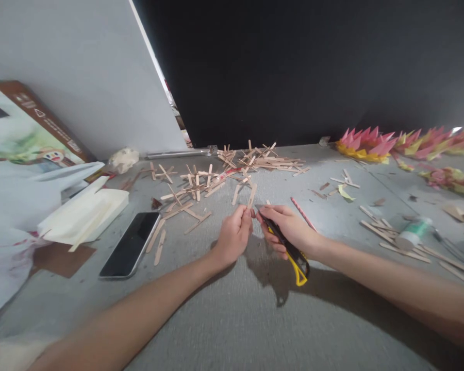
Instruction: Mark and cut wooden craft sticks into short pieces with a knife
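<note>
Two hands are engaged. The left hand (235, 234) is closed, pinching a wooden stick (251, 196) between thumb and fingers, to the right of the phone (130, 246). The right hand (288, 226) is wrapped around a black-and-yellow utility knife (281, 237), farther right of the phone, its blade end near the left fingertips. Contact between blade and wood cannot be confirmed.

Assessment: the spacing looks tight. Good practice calls for the left fingertips behind the cutting line, the stick braced firmly and the edge directed away from the skin. Light, repeated strokes should suit thin wood, which may split along the grain under force.

A heap of joined sticks (280, 162) lies beyond and right of the phone; a loose stick (160, 247) lies just beside its right edge. Bumping the joints could loosen them.
</note>
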`<state>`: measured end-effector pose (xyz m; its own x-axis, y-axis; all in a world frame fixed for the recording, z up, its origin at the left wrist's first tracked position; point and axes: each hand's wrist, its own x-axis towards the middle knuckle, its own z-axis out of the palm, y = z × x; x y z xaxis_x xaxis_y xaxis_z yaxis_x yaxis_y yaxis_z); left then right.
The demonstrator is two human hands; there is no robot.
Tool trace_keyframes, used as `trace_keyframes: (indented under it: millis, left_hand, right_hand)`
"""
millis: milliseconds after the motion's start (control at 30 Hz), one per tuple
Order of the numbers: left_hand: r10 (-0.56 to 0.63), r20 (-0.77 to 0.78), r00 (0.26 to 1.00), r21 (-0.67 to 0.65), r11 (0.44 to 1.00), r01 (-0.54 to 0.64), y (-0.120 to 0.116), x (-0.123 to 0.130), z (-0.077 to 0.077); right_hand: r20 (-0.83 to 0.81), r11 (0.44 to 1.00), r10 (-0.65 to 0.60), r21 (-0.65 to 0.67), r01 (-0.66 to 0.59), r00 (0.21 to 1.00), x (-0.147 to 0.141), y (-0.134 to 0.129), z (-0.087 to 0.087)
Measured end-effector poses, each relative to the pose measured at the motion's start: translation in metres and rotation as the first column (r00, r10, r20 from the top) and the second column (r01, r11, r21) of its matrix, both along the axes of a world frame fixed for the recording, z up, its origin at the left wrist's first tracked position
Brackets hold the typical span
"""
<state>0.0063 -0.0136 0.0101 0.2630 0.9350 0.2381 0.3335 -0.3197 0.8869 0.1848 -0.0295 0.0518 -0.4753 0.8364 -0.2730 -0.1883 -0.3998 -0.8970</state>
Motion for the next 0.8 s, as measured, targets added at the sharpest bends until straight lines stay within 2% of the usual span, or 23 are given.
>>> trace_keyframes:
  millis: [167,367,500,667,800]
  left_hand:
    - [-0.085,-0.089,0.992,0.101,0.990,0.094,-0.0040,-0.0014,-0.0062]
    - [-0.128,-0.093,0.987,0.098,0.986,0.137,-0.0074,-0.0015,-0.0044]
    - [-0.156,-0.053,0.986,0.065,0.985,0.159,-0.0073,-0.0024,-0.0050]
    - [-0.158,0.059,0.986,-0.020,0.987,0.159,-0.0062,-0.0021,-0.0053]
    - [-0.122,0.124,0.985,-0.072,0.989,0.132,-0.0039,-0.0011,-0.0013]
  right_hand:
    - [0.155,0.972,-0.187,0.170,0.160,0.970,-0.0020,0.0010,0.0001]
    - [0.191,0.933,-0.241,0.317,0.172,0.952,-0.0046,0.0008,-0.0080]
    - [0.164,0.931,-0.245,0.316,0.184,0.956,-0.0057,-0.0010,-0.0076]
    - [0.116,0.950,-0.219,0.253,0.185,0.969,-0.0052,0.0003,-0.0053]
    - [0.088,0.937,-0.287,0.231,0.261,0.954,0.0001,0.0067,-0.0048]
